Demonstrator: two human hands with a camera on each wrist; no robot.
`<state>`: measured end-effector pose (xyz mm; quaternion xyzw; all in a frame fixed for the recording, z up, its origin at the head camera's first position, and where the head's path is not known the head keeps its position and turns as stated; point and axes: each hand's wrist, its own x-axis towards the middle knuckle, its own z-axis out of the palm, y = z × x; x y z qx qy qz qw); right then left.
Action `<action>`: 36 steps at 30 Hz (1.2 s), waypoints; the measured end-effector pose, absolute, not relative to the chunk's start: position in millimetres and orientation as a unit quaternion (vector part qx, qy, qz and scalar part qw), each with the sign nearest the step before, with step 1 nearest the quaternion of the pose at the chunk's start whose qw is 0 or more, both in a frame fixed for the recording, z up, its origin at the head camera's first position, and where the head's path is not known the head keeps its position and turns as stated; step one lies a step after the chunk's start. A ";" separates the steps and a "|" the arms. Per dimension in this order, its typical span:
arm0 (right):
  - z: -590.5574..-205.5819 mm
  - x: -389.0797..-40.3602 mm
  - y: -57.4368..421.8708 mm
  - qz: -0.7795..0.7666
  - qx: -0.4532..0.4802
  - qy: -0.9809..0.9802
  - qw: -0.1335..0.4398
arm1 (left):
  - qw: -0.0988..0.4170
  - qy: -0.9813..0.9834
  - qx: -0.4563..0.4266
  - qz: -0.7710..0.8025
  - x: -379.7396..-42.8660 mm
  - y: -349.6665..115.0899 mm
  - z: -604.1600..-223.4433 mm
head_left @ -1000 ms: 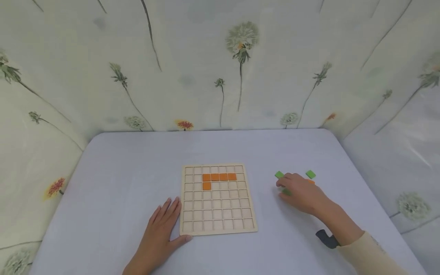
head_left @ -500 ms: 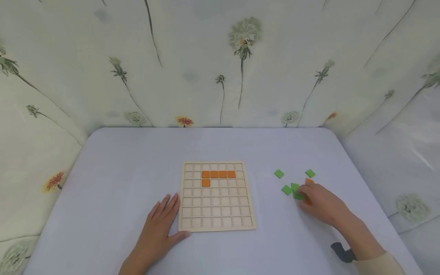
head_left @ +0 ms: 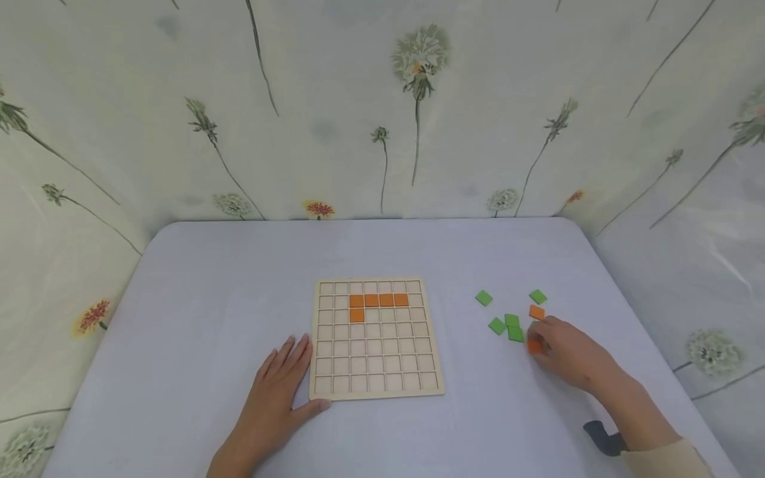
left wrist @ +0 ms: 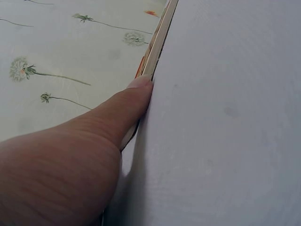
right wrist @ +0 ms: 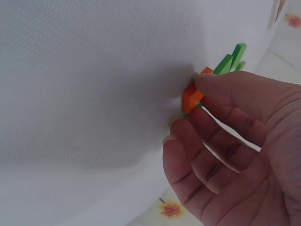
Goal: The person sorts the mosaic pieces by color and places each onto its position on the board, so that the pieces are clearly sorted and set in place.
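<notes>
A square wooden grid board point(head_left: 375, 365) lies mid-table, with several orange tiles point(head_left: 372, 301) set in its upper cells. My left hand point(head_left: 269, 392) rests flat along the board's left side, fingers straight and fingertips at the edge. Its thumb point(left wrist: 127, 106) lies against the near-left corner. To the right of the board, my right hand point(head_left: 570, 358) pinches an orange tile point(right wrist: 193, 99) between thumb and fingers, low over the table. Several green tiles point(head_left: 497, 325) lie loose just left of that hand; another orange tile point(head_left: 537, 312) sits beyond its fingertips.
Farther back on the right are two separate green tiles, one on the left point(head_left: 484, 298) and one on the right point(head_left: 538, 297). A dark curved object point(head_left: 603, 439) shows beside the right wrist. Flower-print curtains point(head_left: 299, 133) hang behind the white table point(head_left: 227, 279).
My right hand has moved right and nearer from the green tiles, uncovering them, and now pinches an orange tile. The left hand stays at the board.
</notes>
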<state>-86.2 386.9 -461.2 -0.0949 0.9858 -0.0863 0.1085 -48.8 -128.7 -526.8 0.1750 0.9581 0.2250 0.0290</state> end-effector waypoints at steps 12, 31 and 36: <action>-461.7 -90.1 398.1 -0.126 -0.041 0.979 0.154 | 0.034 0.957 0.177 0.229 -50.0 -129.5 -528.3; -455.8 -94.9 387.0 -0.142 -0.057 0.984 0.096 | 0.025 0.956 0.180 0.232 -49.5 -130.4 -526.7; -454.6 -99.8 373.3 -0.147 -0.081 0.983 0.077 | 0.027 0.956 0.177 0.232 -49.2 -129.7 -526.7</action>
